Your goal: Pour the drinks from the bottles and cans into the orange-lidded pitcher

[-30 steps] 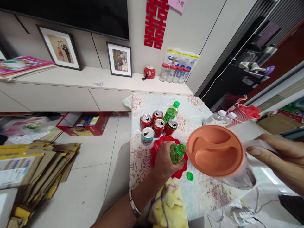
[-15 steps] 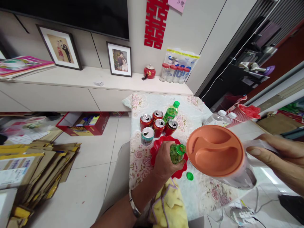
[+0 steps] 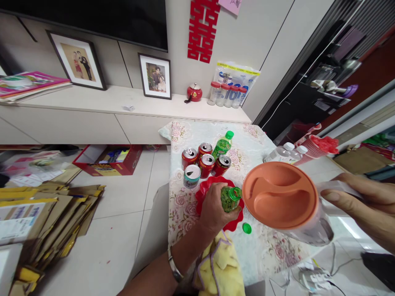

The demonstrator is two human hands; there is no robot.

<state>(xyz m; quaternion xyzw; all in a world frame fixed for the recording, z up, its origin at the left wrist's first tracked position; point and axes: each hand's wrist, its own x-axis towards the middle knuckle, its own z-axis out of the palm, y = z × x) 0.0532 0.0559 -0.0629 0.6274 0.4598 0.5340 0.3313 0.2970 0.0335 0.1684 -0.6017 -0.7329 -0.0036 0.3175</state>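
— What have you got in your hands?

— My left hand (image 3: pixel 212 207) is clenched round an uncapped green bottle (image 3: pixel 230 198), standing on the red dish (image 3: pixel 204 190) near my edge of the table. Its green cap (image 3: pixel 246 228) lies loose on the flowered tablecloth (image 3: pixel 182 205), just beside the dish. My right hand (image 3: pixel 361 207) grips the handle of a clear pitcher (image 3: pixel 311 234) with an orange lid (image 3: pixel 280 194), held up close to the bottle's mouth.

— And nearer you?

— A yellow cloth (image 3: pixel 219 267) lies below my left wrist; I can't quite tell whether it rests on the table or my lap.

— Further out?

— Behind the dish stand five opened cans (image 3: pixel 206 164), four red and one teal, with a capped green bottle (image 3: pixel 222 146) behind them. Clear white-capped bottles (image 3: pixel 282 153) and a red mesh basket (image 3: pixel 317 148) lie right of those. The pitcher hides the table's right part.

— The room?

— A pale tiled floor, flattened cardboard (image 3: pixel 46 218) at left, a low cabinet (image 3: pixel 123 111) with framed photos (image 3: pixel 155 77), a red pot (image 3: pixel 194 93) and jars (image 3: pixel 226 95).
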